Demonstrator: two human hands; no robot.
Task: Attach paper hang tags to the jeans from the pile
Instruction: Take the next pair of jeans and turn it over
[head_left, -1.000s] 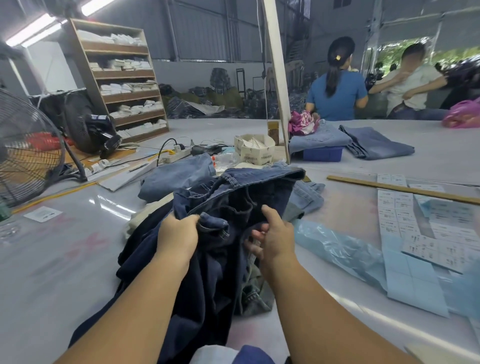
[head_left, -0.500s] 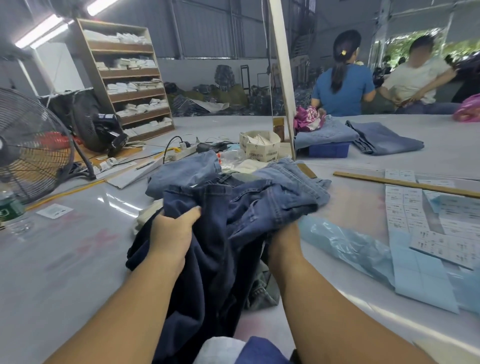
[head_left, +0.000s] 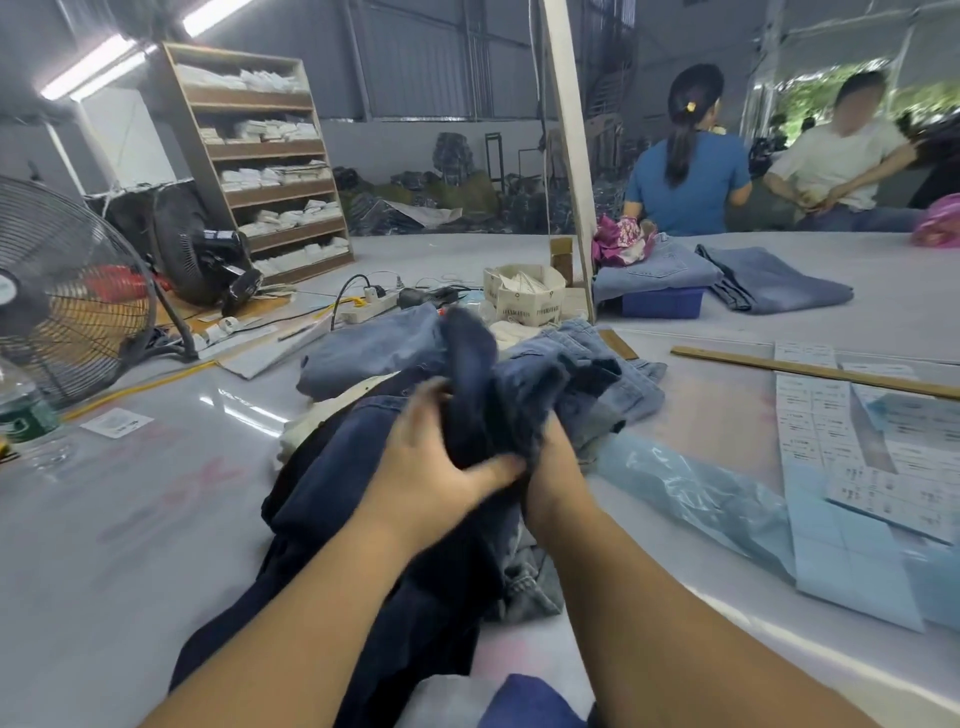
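The table (head_left: 130, 519) carries the jeans (head_left: 363, 467), long axis running from six toward twelve o'clock. Both hands meet at their far end: left hand (head_left: 431, 467) grips a dark fold, right hand (head_left: 550, 467) buried beside it, grip hidden. Tags (head_left: 527, 285) sit beyond at twelve, right hand slightly nearer.

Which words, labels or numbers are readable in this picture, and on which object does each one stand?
None can be read with certainty.
Cream tag box: printed line, too blurred.
Label sheets: rows of print, too small.
White card: dark marks, unreadable.
Green bottle label: blurred.
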